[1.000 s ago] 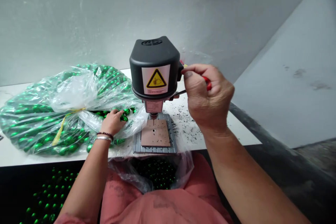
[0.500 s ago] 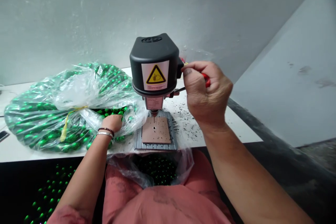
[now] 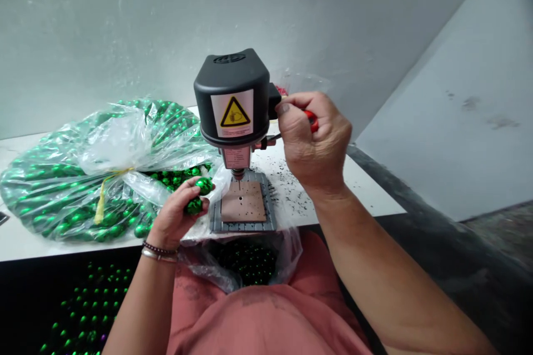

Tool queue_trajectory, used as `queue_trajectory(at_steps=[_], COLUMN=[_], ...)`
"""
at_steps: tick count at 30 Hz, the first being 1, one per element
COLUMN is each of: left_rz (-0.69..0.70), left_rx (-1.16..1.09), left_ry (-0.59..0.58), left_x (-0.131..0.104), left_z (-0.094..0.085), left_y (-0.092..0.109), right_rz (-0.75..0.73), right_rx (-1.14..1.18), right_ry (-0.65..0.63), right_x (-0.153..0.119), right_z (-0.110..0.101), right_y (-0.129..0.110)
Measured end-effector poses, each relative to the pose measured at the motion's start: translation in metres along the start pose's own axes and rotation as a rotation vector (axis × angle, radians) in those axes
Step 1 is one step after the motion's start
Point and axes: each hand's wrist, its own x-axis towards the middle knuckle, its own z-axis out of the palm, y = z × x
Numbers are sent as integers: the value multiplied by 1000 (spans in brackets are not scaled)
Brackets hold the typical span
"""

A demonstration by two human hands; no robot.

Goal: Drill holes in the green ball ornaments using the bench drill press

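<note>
Two shiny green balls (image 3: 204,186) are in my left hand (image 3: 172,216), one above the other, just left of the drill plate. My right hand (image 3: 314,141) is wrapped round the red-ended feed lever (image 3: 311,121) of a small black bench drill press (image 3: 232,94). Its thin bit points down over a brown square board (image 3: 242,202) with a small hole, which lies on the grey slotted base (image 3: 266,224). Behind my left hand, a large clear plastic bag (image 3: 119,144) full of green balls lies open at its near right side.
Dark shavings (image 3: 291,188) are scattered over the white table (image 3: 375,194) right of the drill. Below the table edge, a clear bag (image 3: 291,252) with green balls hangs before my lap. More green balls (image 3: 87,305) lie at lower left. A wall stands behind.
My left hand has come out of the bag opening toward me, now with two green balls in its fingers. My right hand stays on the lever. The view has shifted slightly.
</note>
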Motion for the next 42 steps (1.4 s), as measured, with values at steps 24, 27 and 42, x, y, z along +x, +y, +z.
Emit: queue_trajectory(at_steps=[24, 27, 42], left_rz=[365, 386, 60], left_rx=[1475, 1442, 842], left_ry=[48, 89, 13], left_x=[17, 16, 33], left_z=[43, 45, 32], left_y=[-63, -68, -48], right_rz=[41, 53, 36], right_rx=[-2, -41, 53], right_ry=[-72, -92, -72], right_x=[-1, -2, 0], right_z=[-5, -5, -6], right_y=[-1, 0, -3])
